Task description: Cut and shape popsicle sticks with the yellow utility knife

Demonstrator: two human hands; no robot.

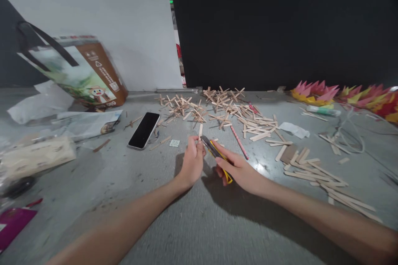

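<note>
Head view: I saw both hands meeting over the grey floor (199, 223), close before the body.
Left hand (193, 161): its fingers were pinched narrow around a short wooden stick (200, 131), held upright, I think so that its end stayed free for the blade.
Right hand (239, 169): its fingers were wrapped around a yellow utility knife (216, 153), the tip slanted toward the stick and almost touching it.
Supply: loose sticks (314, 174) lay at the right, glued crosses (217, 105) behind, probably sorted apart.
Phone (144, 130): it lay flat at the left, away from the cutting.
</note>
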